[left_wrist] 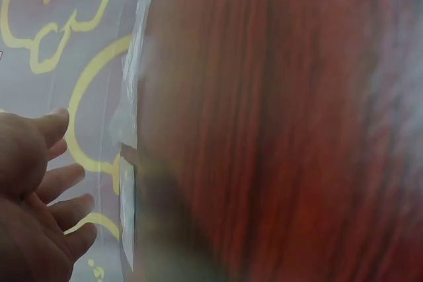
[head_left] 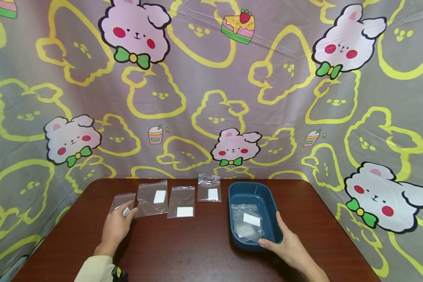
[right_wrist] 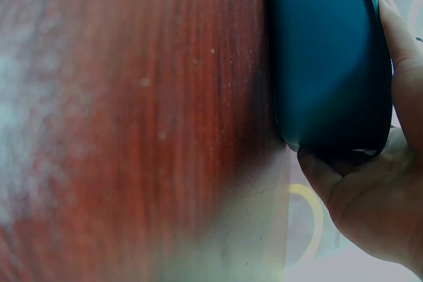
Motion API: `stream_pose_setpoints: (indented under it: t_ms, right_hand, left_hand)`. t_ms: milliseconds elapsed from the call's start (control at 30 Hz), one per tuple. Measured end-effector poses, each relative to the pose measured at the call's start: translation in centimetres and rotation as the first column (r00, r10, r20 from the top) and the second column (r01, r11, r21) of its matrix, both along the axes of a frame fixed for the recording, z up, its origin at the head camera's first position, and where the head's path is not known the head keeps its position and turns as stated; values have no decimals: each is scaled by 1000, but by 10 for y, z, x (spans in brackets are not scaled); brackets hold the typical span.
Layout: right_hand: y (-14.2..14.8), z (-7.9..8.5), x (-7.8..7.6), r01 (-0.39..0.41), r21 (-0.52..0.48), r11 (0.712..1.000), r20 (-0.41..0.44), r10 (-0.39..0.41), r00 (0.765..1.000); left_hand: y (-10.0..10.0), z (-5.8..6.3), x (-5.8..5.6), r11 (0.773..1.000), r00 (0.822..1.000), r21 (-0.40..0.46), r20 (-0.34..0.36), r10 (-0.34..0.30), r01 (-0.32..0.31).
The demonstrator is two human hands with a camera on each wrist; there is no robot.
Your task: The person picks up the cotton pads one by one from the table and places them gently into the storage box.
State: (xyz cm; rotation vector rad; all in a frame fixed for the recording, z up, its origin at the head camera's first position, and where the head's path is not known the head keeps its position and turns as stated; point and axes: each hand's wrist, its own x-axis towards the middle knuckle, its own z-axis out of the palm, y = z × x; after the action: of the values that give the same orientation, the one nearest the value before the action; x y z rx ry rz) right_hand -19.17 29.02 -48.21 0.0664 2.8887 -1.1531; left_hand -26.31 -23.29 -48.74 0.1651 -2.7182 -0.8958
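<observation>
My left hand [head_left: 117,228] is over the leftmost clear zip bag [head_left: 124,198] on the table, partly covering the bag and its white label-like piece. In the left wrist view, that hand [left_wrist: 33,196] has loosely bent, spread fingers and no object visible between them. My right hand [head_left: 290,247] grips the near right side of a blue plastic basin [head_left: 269,197], thumb at the near edge and fingers along the outer side. The right wrist view shows the hand [right_wrist: 377,203] around the basin's end [right_wrist: 330,64]. Clear bags [head_left: 247,225] with white pieces lie inside the basin.
Three more clear zip bags, each with a white rectangle, lie in a row: one beside the left hand [head_left: 146,200], one mid-table [head_left: 181,199], and one near the back edge [head_left: 209,187]. A patterned curtain [head_left: 204,78] hangs behind the brown table [head_left: 183,250].
</observation>
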Motion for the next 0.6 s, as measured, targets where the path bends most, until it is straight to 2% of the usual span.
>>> stream_pose_setpoints:
  t_ms: [267,600]
  right_hand:
    - [0,1,0,5,4,1000,8,-5,1000]
    - [0,1,0,7,-2,1000,8,-7,1000]
  left_hand:
    - [-10,-1,-3,1000,995,-21,98,7,-5]
    - [-15,-13,-7,996,992,-82,120,-28,38]
